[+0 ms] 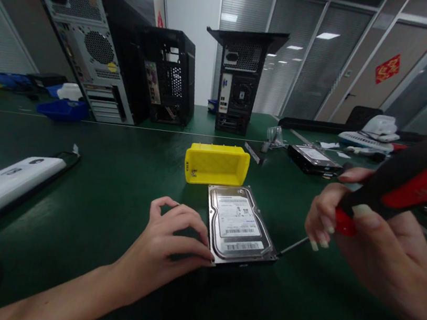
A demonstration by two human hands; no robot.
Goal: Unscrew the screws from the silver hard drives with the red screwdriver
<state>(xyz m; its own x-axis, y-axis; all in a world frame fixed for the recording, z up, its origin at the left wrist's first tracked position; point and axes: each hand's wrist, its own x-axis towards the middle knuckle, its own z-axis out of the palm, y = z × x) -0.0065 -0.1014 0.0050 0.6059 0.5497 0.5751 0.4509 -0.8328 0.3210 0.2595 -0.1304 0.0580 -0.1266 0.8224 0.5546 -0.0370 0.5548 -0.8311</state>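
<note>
Works at a broad green table (115,178), reading the clock from the middle of the view. Faces a large black computer case (94,48) at ten o'clock, a smaller open case (188,80) at eleven and a third case (242,95) just past twelve. Has a white oblong device (7,181) far out near nine. Has the right hand (377,241) between three and four, fingers wrapped tight round a red-and-black screwdriver (414,172), shaft slanting down to the near right corner of the hard drive (239,219); cannot tell contact from near miss at the tip. Sets the left hand (171,236) at seven, fingers bent and parted, thumb and a fingertip touching the drive's near left corner; cannot tell pinching from pressing. Has the drive lying label up at five. Finds a yellow bin (218,168) at the hub, just beyond the drive, with tiny pieces (193,173) inside, too small to name
</note>
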